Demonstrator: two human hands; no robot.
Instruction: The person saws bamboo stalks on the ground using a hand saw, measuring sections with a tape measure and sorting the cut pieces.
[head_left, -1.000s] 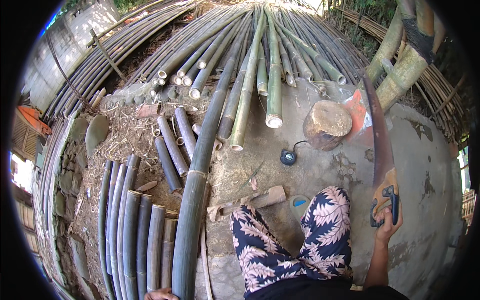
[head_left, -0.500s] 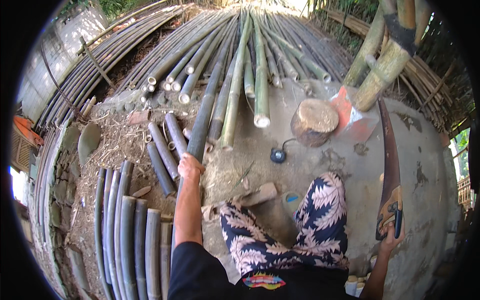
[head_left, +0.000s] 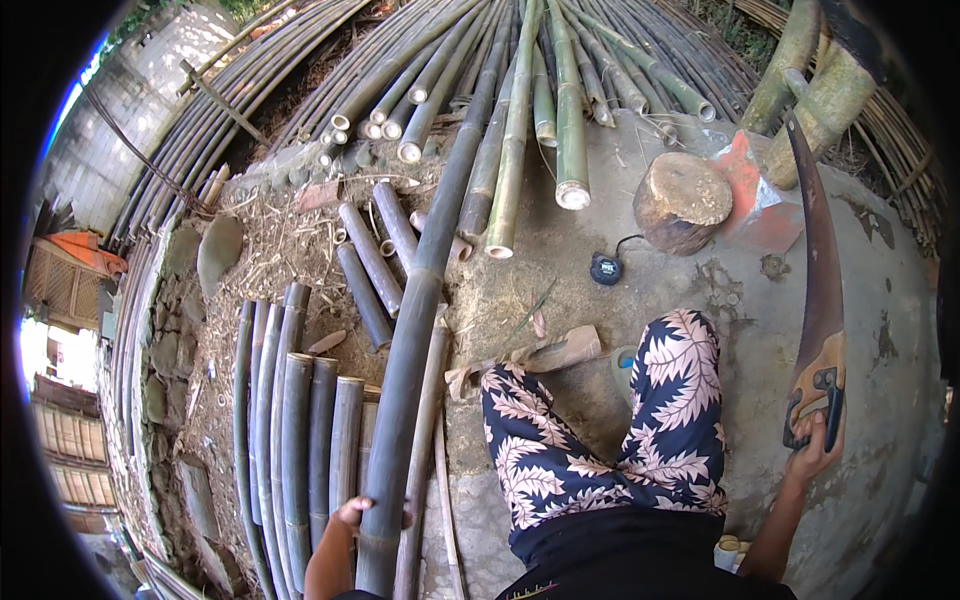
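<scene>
A long dark bamboo pole slants from the far pile down to the lower edge, just left of my legs. My left hand is wrapped round its near part from below, thumb on the left side and fingertips showing on the right. Off to the right, my right hand is closed on the handle of a hand saw, its rusty blade pointing up and away from me. Beneath and left of the pole stands a row of cut bamboo lengths. Several shorter cut pieces lie beyond them.
A large pile of bamboo poles fans out ahead. A wood stump and a small black tape measure are on the concrete floor. Thick trunks rise far right. A low stone edge runs along the left.
My left hand has moved from the pole's middle down to its nearer part. The saw stays in my right hand, and the head view has tilted downward and shifted left.
</scene>
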